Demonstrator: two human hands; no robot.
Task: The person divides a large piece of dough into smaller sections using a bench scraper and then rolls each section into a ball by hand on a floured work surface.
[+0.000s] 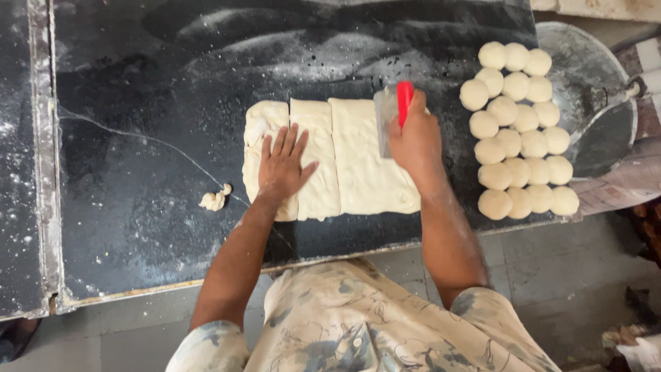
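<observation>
Fingers of the left hand (284,165) lie spread and flat on the cut dough slab (330,158), while the right hand (415,141) is closed around a red-handled scraper (394,110) at the slab's right strip. Cutting well probably means pressing straight down, keeping strips even. Dough balls (520,131) sit in rows just right, on the floured black counter (138,138).

Lighting: even, soft daylight, moderately bright. Pale glare streaks on the flour-dusted black stone slab (172,83) beyond the fingers (282,141). Faint shadows beneath both forearms. Focus sharp; frame edges slightly stretched.
</observation>
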